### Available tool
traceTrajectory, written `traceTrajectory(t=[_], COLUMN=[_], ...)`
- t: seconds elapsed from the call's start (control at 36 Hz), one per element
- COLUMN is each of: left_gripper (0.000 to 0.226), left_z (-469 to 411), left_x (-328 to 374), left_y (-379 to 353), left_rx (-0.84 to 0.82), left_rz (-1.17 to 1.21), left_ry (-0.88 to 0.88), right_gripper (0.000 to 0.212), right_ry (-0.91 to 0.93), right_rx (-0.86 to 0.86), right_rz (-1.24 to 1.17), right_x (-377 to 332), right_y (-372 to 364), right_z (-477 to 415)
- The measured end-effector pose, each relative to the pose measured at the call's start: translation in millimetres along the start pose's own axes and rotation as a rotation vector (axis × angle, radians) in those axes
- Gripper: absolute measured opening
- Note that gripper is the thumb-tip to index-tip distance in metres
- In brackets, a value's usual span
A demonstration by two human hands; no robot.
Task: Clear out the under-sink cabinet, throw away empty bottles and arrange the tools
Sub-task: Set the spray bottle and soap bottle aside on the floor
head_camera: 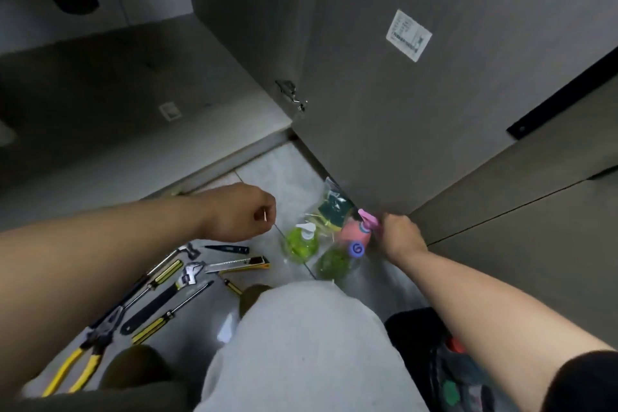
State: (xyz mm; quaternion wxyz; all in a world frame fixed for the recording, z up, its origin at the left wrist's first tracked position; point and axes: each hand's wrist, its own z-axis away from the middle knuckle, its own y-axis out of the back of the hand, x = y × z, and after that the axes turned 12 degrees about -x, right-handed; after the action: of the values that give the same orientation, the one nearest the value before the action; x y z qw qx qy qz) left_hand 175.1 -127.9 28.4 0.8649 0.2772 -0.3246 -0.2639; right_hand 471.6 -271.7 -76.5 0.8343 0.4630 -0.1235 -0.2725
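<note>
Grey trousered knees [301, 344] are seen nearest, with a black bag [418, 338] at near right. Yellow-handled pliers [83, 354], screwdrivers [167, 318], a wrench [167, 294] and a utility knife [237, 265] are laid out on the floor [277, 170] at left. Farther on, the left hand [240, 211] is curled, with a pale sliver [265, 215] seemingly pinched. The right hand [399, 234] is wrapped round the trigger head of a pink spray bottle [356, 232], beside a green pump bottle [301, 241] at the foot of the cabinet door [384, 110]. The plastic bottle is judged light, smooth and slightly squashy; the neck is best gripped.
</note>
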Motion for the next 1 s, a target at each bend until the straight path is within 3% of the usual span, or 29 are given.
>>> traceTrajectory(t=[0.11,0.25,0.39,0.47,0.53,0.64,0.72,0.78,0.89,0.94,1.0], left_gripper=[0.018,0.029,0.088,0.114,0.112,0.077,0.068,0.066,0.051,0.05,0.049], left_z=[-20,-38,-44,-37,-32,-22,-16,-10,1,6,10], left_x=[-10,-8,-1,4,6,-4,-22,-36,-64,-74,-83], left_y=[-1,6,12,19,23,26,22,19,14,12,10], left_rx=[-0.038,-0.015,0.083,0.198,0.273,0.384,0.408,0.412,0.418,0.438,0.458], left_rz=[0.054,0.124,0.267,0.344,0.399,0.329,0.243,0.257,0.33,0.369,0.401], left_ry=[-0.022,-0.062,-0.086,-0.142,-0.2,-0.139,-0.02,0.042,0.144,0.156,0.159], right_gripper=[0.022,0.024,0.019,0.005,0.005,0.007,0.014,0.025,0.043,0.038,0.029], right_ry=[0.039,0.223,0.454,0.607,0.682,0.789,0.717,0.556,0.157,0.092,0.084], right_rx=[0.1,0.29,0.475,0.47,0.381,0.187,0.115,0.092,-0.29,-0.347,-0.292], right_rz=[0.069,0.079,-0.043,-0.237,-0.431,-0.734,-0.693,-0.432,0.09,0.117,0.089], right_x=[-8,-29,-61,-86,-101,-117,-114,-102,-70,-60,-55], right_y=[13,57,110,132,138,127,99,73,18,-3,-16], right_z=[8,41,74,93,101,102,86,69,54,55,57])
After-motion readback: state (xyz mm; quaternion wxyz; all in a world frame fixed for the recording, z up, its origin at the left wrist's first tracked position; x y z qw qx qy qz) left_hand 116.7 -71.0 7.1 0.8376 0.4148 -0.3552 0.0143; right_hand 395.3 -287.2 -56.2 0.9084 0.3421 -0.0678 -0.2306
